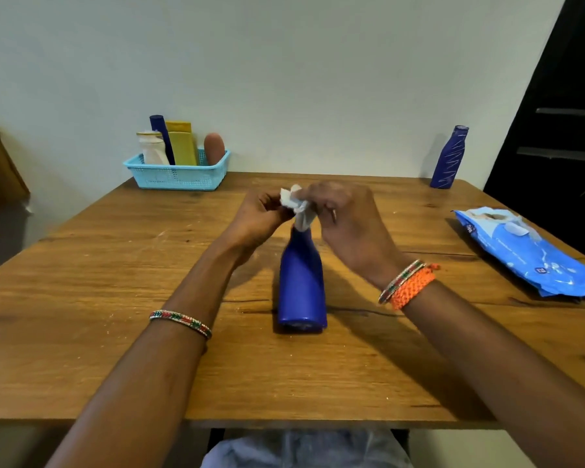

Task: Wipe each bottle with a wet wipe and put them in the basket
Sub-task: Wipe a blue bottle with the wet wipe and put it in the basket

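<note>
Head view: two hands working a wipe over a blue bottle on a wooden table.

The bottle (302, 282) stands at the table's (115, 298) centre; the left hand (259, 214) and right hand (347, 217) both pinch the white wipe (298, 206), which drapes onto the bottle's top. A light-blue basket (178, 175) at the far left holds several bottles upright. A second blue bottle (449, 158) stands at the far right corner, and a blue wipe pack (534, 251) lies flat near the right edge.
</note>
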